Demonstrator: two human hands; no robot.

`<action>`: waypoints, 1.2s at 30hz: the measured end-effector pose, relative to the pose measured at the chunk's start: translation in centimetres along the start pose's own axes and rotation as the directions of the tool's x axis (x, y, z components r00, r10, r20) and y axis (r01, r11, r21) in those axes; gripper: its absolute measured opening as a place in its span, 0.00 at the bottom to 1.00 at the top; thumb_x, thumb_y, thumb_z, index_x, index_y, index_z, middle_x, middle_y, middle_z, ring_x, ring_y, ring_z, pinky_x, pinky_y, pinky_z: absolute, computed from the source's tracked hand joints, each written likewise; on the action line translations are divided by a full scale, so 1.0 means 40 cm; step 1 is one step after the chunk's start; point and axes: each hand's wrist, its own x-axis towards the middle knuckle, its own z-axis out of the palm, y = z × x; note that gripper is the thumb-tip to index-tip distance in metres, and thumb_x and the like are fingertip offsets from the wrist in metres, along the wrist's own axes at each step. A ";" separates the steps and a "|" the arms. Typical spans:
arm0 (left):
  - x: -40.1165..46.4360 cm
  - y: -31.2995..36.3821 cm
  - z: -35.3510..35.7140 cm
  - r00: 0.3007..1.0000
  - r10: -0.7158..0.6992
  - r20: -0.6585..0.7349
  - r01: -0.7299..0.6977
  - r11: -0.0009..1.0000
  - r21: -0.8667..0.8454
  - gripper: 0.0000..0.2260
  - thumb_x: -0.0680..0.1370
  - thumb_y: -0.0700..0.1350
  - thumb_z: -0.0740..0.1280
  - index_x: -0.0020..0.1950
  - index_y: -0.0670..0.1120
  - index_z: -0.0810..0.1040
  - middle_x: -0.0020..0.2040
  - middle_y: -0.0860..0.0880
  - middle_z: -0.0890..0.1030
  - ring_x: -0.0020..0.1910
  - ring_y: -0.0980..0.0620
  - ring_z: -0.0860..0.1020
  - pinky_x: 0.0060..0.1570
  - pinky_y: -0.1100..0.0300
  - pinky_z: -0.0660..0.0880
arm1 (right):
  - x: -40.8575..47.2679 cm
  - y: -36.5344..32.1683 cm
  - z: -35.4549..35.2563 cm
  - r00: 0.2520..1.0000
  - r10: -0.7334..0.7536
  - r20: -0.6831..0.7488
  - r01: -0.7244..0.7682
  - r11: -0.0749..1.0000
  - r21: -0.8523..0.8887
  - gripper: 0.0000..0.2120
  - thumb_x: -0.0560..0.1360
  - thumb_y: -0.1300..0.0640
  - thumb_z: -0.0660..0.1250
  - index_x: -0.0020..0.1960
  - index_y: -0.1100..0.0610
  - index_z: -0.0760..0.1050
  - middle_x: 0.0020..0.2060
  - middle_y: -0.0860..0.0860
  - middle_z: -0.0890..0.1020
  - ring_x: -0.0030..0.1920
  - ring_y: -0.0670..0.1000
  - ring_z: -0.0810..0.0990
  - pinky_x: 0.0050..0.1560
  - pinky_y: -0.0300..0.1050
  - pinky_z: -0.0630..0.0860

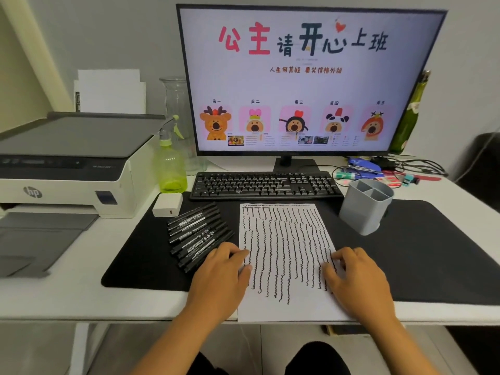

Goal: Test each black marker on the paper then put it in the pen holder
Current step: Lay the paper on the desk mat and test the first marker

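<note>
A white sheet of paper (pixel 286 239), covered in wavy black lines, lies on the black desk mat (pixel 433 253). Several black markers (pixel 197 234) lie side by side on the mat just left of the paper. A grey pen holder (pixel 365 209) with empty compartments stands to the paper's upper right. My left hand (pixel 221 277) rests on the paper's left edge, its fingertips by the nearest markers, holding nothing. My right hand (pixel 354 277) lies flat on the paper's right edge, fingers apart.
A black keyboard (pixel 265 185) and a monitor (pixel 303 79) stand behind the paper. A white printer (pixel 67 169), a green spray bottle (pixel 171 166) and a white charger (pixel 167 205) are at the left. Stationery and cables (pixel 384 169) clutter the back right.
</note>
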 end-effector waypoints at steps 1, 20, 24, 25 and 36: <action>-0.001 0.000 0.000 1.000 0.004 -0.006 -0.004 1.000 -0.006 0.17 0.79 0.56 0.59 0.66 0.54 0.74 0.58 0.58 0.71 0.51 0.61 0.68 0.42 0.66 0.73 | -0.001 0.000 -0.002 1.000 0.000 0.005 0.000 1.000 0.002 0.16 0.76 0.41 0.66 0.58 0.50 0.78 0.44 0.44 0.73 0.41 0.46 0.75 0.41 0.42 0.71; 0.042 -0.076 -0.085 0.996 -0.071 -0.048 0.081 0.969 0.235 0.15 0.74 0.54 0.69 0.58 0.50 0.78 0.51 0.50 0.77 0.49 0.53 0.75 0.45 0.58 0.77 | 0.001 0.002 -0.007 0.999 0.053 0.005 -0.053 0.992 0.115 0.12 0.77 0.45 0.67 0.57 0.48 0.78 0.42 0.41 0.73 0.38 0.40 0.74 0.32 0.35 0.65; 0.063 -0.071 -0.075 0.997 -0.072 -0.004 0.070 0.968 0.242 0.14 0.76 0.53 0.67 0.59 0.49 0.77 0.54 0.50 0.77 0.51 0.52 0.76 0.48 0.57 0.77 | 0.003 0.004 -0.008 0.998 0.063 0.011 -0.063 0.988 0.139 0.10 0.77 0.46 0.67 0.56 0.48 0.78 0.41 0.39 0.72 0.38 0.39 0.73 0.32 0.34 0.64; 0.065 -0.070 -0.072 0.998 -0.070 0.004 0.067 0.968 0.242 0.14 0.76 0.52 0.67 0.59 0.49 0.76 0.54 0.50 0.77 0.51 0.52 0.76 0.48 0.57 0.77 | 0.002 0.004 -0.008 0.998 0.064 0.011 -0.065 0.988 0.142 0.10 0.77 0.46 0.67 0.56 0.48 0.78 0.41 0.39 0.72 0.38 0.39 0.74 0.32 0.34 0.64; 0.083 -0.057 -0.067 0.995 -0.089 0.053 0.076 0.976 0.206 0.13 0.78 0.53 0.63 0.60 0.49 0.76 0.53 0.51 0.77 0.47 0.53 0.77 0.45 0.57 0.77 | 0.002 0.000 -0.011 0.998 0.065 0.018 -0.067 0.984 0.165 0.09 0.77 0.48 0.67 0.55 0.48 0.79 0.42 0.41 0.73 0.38 0.39 0.73 0.33 0.32 0.64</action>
